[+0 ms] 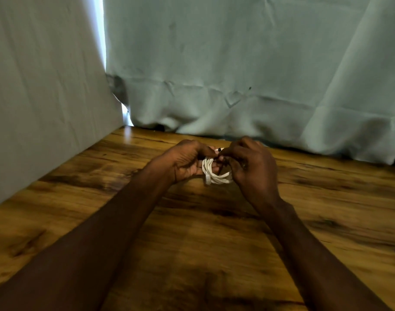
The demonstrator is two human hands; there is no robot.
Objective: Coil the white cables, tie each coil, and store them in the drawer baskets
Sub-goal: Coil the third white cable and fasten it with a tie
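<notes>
My left hand (187,161) curls round the white coil (215,172), which sits between both hands just above the counter (214,243), and my right hand (251,167) pinches a small dark tie (219,150) at the coil's top. Beyond the hands a pale curtain (237,75) hangs to the counter's far edge, with a white sheet (46,97) left of my left hand. I can read no writing anywhere.

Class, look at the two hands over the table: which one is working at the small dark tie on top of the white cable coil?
The right hand: its fingertips meet the dark tie, while the left hand merely grips the white coil.
</notes>
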